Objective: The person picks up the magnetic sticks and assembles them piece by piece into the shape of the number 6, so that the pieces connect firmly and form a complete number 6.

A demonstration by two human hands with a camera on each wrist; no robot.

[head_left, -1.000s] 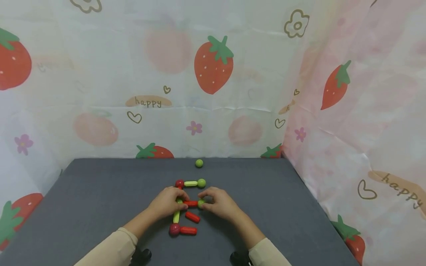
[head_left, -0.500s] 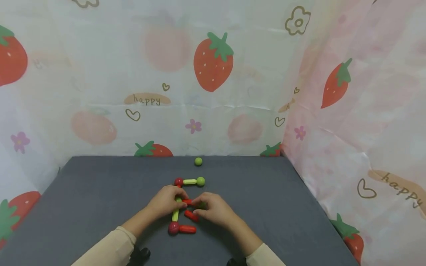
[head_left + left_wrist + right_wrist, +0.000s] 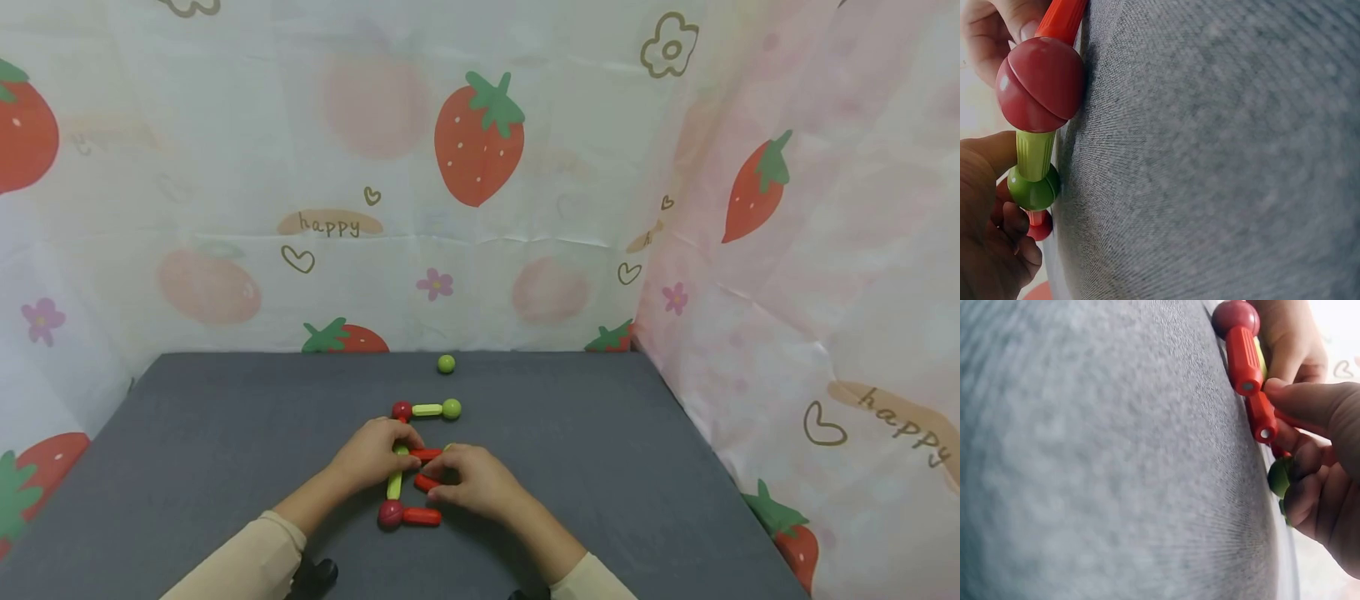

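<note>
My left hand [image 3: 375,454] pinches the green ball [image 3: 1034,187] at the middle joint of a figure of magnetic rods and balls lying on the table. From that ball a yellow-green rod [image 3: 394,486] runs to a dark red ball [image 3: 391,514], with a red rod [image 3: 422,517] pointing right from it. Another red rod [image 3: 427,454] leads right from the middle ball towards a green ball [image 3: 1280,478], partly covered by my right hand [image 3: 480,479]. That hand's thumb and fingers close round a loose red magnetic rod [image 3: 1263,419] inside the figure, hiding its right part.
At the figure's far end, a red ball [image 3: 402,410], a yellow-green rod [image 3: 427,410] and a green ball [image 3: 452,408] form a row. A single green ball [image 3: 446,363] lies near the back edge of the dark grey table [image 3: 637,467]. A strawberry-print curtain [image 3: 480,275] hangs behind.
My right hand has left the green ball at the middle rod's right end and moved left and nearer, onto the loose red magnetic rod. My left hand has stayed at the middle joint.
</note>
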